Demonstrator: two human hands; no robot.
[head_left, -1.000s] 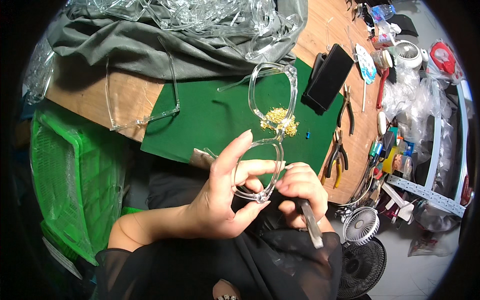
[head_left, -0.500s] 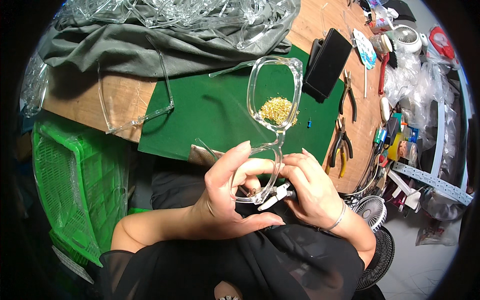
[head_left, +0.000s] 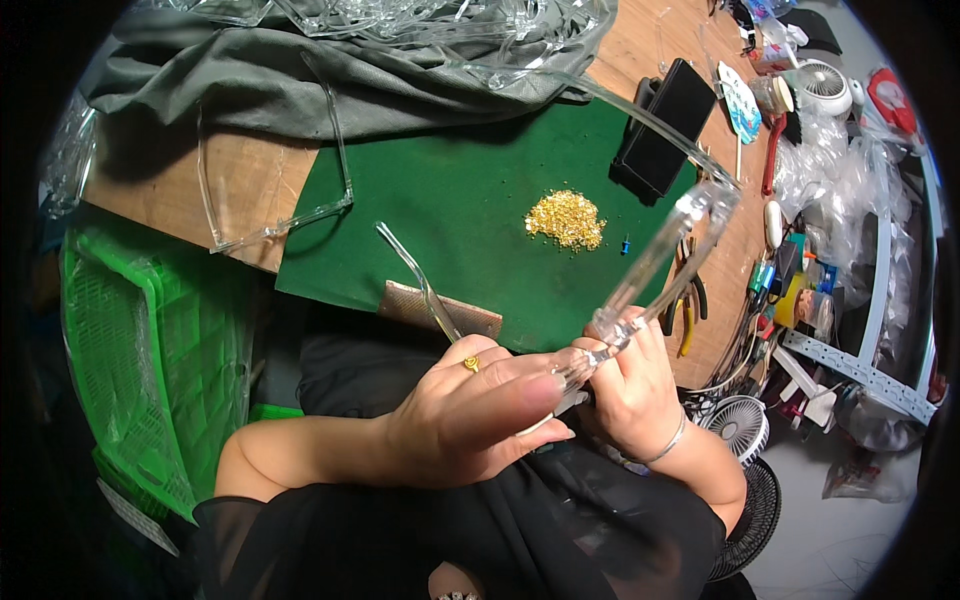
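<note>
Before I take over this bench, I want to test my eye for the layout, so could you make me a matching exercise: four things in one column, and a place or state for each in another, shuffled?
Things
1. Held glasses frame
2. Golden bits
3. Grey cloth
4. Green crate

Places or states
A. Heaped on the green mat
B. At the person's left, off the bench top
C. Transparent
D. Rumpled, beneath other clear frames

Right pairs: 1-C, 2-A, 3-D, 4-B
</note>
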